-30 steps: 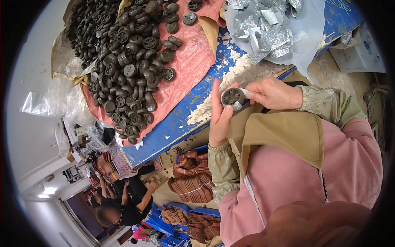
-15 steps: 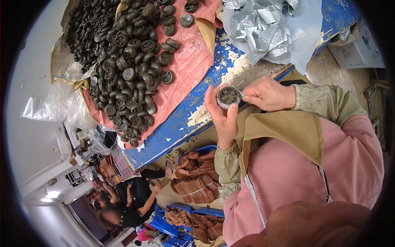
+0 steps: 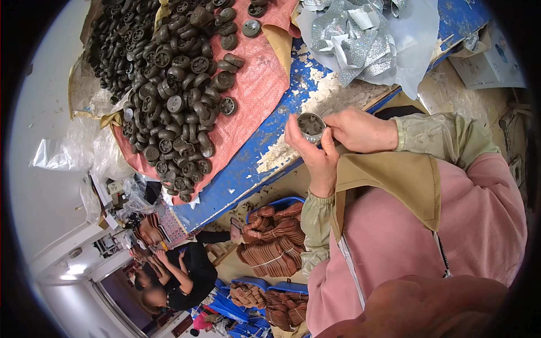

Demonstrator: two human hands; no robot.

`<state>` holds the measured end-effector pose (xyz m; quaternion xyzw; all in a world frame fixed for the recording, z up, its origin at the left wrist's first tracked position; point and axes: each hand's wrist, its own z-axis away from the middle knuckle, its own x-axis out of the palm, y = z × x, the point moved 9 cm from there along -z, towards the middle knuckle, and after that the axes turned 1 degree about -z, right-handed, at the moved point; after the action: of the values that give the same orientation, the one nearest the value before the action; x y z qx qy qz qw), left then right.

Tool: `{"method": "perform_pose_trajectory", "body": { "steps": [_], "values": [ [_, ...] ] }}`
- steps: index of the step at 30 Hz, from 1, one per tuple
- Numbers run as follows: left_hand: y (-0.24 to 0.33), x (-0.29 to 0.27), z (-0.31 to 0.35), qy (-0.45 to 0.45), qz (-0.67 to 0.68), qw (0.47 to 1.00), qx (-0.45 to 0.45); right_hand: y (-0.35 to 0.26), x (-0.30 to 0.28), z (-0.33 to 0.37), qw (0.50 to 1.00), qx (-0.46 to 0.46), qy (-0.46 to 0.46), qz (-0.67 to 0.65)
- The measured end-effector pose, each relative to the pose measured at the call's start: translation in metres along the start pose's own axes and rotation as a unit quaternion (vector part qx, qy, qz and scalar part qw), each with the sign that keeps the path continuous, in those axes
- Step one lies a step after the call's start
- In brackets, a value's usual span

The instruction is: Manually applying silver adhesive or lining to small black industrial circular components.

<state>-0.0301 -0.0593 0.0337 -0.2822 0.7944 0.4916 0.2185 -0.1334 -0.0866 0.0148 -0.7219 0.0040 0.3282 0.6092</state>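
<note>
A round dark moulded piece point(image 3: 311, 127), like a small wheel or shoe heel, is held with its recessed, ribbed face turned up. A silver glitter covering wraps its outer side. My left hand point(image 3: 319, 160) is closed round the piece from below, fingers on the far left side and thumb on the near side. My right hand point(image 3: 363, 130) is closed at the right edge of the piece, finger and thumb pinching there. Whether a strip end lies between those fingertips is hidden.
A big heap of similar dark pieces point(image 3: 174, 104) lies on a pink woven sheet point(image 3: 262, 73) over the worn blue table point(image 3: 225, 188). Silver glitter scraps point(image 3: 360, 39) sit on white plastic at the far side. Below are bundled brown pieces point(image 3: 270, 256). People point(image 3: 180, 279) work at lower left.
The piece has tilted and moved slightly left and up in my left hand. My right hand has shifted left, against its edge; the pale strip end seen at its fingertips is now hidden.
</note>
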Motion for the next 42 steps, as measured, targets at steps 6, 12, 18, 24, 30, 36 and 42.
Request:
{"method": "perform_pose_trajectory", "body": {
  "steps": [6,12,18,24,30,36,42],
  "values": [
    [-0.029,0.001,0.008,0.007,0.319,0.93,-0.18,0.009,0.003,0.002,0.929,0.146,-0.126,-0.315],
    [-0.024,0.014,0.008,-0.007,0.603,0.759,-0.245,-0.003,-0.031,-0.002,0.941,-0.033,0.02,-0.335],
    [-0.014,0.018,0.008,-0.017,0.619,0.741,-0.261,-0.018,-0.034,-0.007,0.972,-0.076,-0.02,-0.22],
    [-0.014,0.022,0.015,-0.096,0.613,0.743,-0.25,-0.02,-0.034,-0.007,0.963,-0.085,-0.046,-0.251],
    [0.009,0.025,0.01,-0.088,0.654,0.695,-0.285,-0.017,-0.027,0.002,0.951,-0.085,0.003,-0.297],
    [-0.001,0.016,0.009,-0.063,0.599,0.745,-0.285,-0.009,0.002,0.001,0.868,-0.015,-0.025,-0.496],
    [0.0,0.013,0.006,-0.154,0.606,0.749,-0.22,-0.005,0.02,0.01,0.871,0.02,-0.192,-0.452]
  ]
}}
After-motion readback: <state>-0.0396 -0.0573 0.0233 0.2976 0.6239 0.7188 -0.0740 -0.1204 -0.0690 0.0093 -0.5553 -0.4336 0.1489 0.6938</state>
